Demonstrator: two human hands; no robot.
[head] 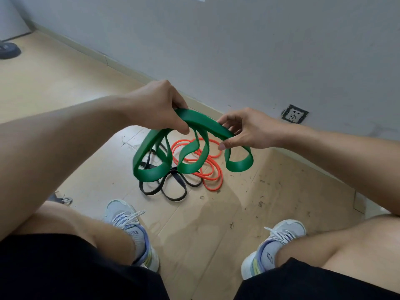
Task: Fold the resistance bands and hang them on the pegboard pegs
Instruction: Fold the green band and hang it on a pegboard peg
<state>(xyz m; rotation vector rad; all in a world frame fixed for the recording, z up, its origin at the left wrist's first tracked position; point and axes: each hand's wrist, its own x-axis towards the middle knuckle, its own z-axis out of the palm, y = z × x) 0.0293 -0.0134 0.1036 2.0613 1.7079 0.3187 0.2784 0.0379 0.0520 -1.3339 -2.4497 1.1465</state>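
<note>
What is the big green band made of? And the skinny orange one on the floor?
The green band looks like matte rubber or latex: flat, wide, drooping in soft loops from both hands. The orange band seems the same stretchy stuff, thinner, lying coiled. I can't be sure from looks alone.

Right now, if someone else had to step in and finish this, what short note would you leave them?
Left hand: grips one end of the gathered green band.
Right hand: pinches the other end of that same bundle; several green loops hang down between and below the hands.
On the floor: the orange band and the black band lie in loose tangles by the wall, untouched.
Done: the green band is partly gathered into loops, not yet tidy.
Left: finish folding the green one, fold the orange and black ones, hang all three. No pegboard is in view.
</note>
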